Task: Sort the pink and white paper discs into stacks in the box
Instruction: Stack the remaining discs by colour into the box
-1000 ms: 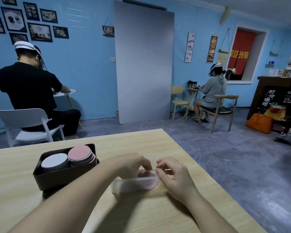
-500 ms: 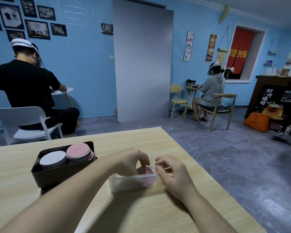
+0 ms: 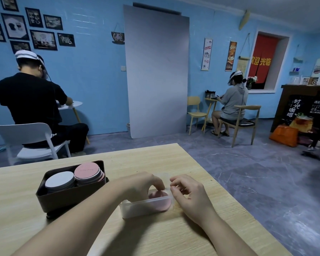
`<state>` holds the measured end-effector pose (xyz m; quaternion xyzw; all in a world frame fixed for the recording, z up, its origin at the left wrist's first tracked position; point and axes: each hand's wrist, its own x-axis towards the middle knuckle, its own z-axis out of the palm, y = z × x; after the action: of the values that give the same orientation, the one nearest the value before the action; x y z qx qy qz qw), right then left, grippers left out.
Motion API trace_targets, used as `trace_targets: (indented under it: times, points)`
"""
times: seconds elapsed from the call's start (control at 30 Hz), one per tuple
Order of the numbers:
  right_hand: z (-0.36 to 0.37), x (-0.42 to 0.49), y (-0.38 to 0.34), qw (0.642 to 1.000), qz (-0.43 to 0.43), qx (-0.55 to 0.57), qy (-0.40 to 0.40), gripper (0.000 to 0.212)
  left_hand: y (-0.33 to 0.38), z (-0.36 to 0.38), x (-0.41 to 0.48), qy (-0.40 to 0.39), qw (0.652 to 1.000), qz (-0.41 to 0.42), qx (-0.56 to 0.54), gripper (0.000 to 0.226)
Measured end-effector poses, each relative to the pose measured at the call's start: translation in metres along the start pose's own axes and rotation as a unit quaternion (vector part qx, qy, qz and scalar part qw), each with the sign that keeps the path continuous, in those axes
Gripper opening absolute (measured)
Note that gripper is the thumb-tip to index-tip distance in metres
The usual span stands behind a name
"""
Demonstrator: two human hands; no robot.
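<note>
Pink disc (image 3: 160,201) is lying in the clear plastic container (image 3: 137,209), right under my left hand (image 3: 142,185) and just left of my right hand (image 3: 190,194). I am reaching my left forearm in across the table (image 3: 155,235) from the lower left, bending the wrist down into the container. My left fingertips (image 3: 160,187) are curling down onto the disc's far edge and touching it; whether they are pinching it I cannot tell. I am resting my right hand just beside the container's right rim, with the fingers curled and the thumb and forefinger close together at that rim. Whether they are gripping the rim I cannot tell. Off to the left of my left hand, apart from it, the dark box (image 3: 70,195) is holding a white stack (image 3: 60,179) and a pink stack (image 3: 87,169) side by side, the pink one nearer my hands.
</note>
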<state>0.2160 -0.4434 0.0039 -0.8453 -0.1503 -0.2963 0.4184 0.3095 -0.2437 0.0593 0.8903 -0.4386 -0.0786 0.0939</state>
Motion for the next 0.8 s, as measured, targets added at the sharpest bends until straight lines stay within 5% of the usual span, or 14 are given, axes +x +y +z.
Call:
trace_targets:
  times: [0.4,0.8]
  points:
    - [-0.002,0.0,-0.001,1.0,-0.003,-0.001,-0.001,0.007,-0.007,-0.011,-0.013,0.038,0.997,-0.015,-0.059,0.049]
    - [0.015,0.022,-0.026,0.989,-0.066,-0.108,-0.082,0.011,-0.031,-0.02,-0.084,0.245,0.959,-0.046,-0.133,0.049]
